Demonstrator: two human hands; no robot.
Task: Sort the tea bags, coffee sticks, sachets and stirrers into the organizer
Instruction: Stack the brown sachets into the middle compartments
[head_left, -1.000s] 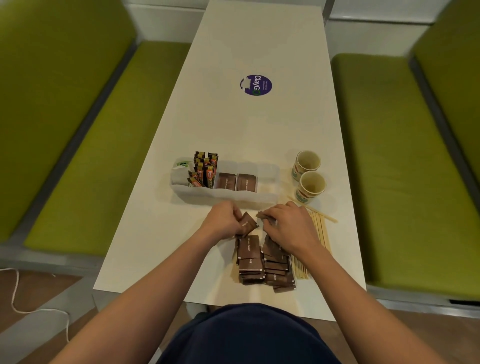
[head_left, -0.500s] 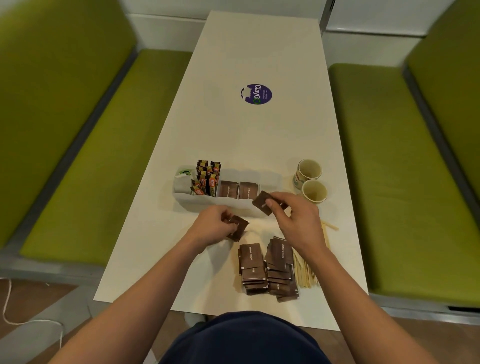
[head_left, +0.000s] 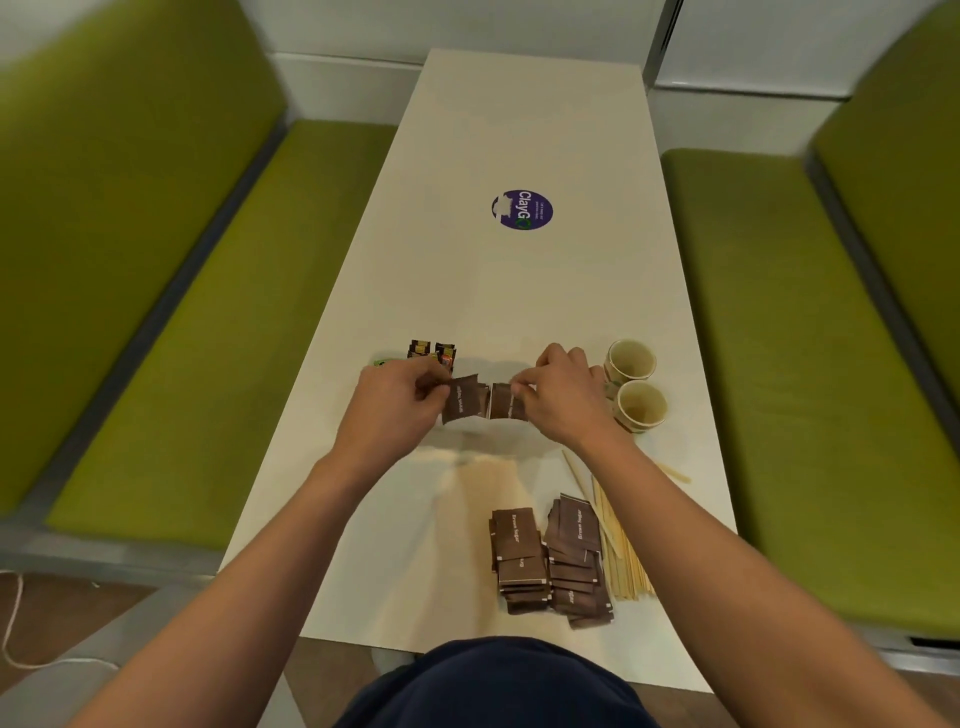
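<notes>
My left hand (head_left: 395, 402) pinches one brown sugar sachet (head_left: 464, 405) over the white organizer (head_left: 467, 434), which both hands largely hide. My right hand (head_left: 563, 397) pinches a second brown sachet (head_left: 503, 401) right beside the first. Coffee sticks (head_left: 434, 353) stand in the organizer's left part, and a green tea bag (head_left: 381, 363) peeks out at its far left end. Two stacks of brown sachets (head_left: 550, 558) lie near the table's front edge. Wooden stirrers (head_left: 621, 545) lie just right of the stacks.
Two paper cups (head_left: 636, 387) stand right of the organizer, close to my right hand. A round purple sticker (head_left: 522, 209) marks the white table (head_left: 519, 291) farther back. Green benches (head_left: 779, 338) flank both long sides.
Both hands have moved forward from the sachet stacks to the organizer, each carrying a brown sachet. The sachets are now held side by side over the organizer.
</notes>
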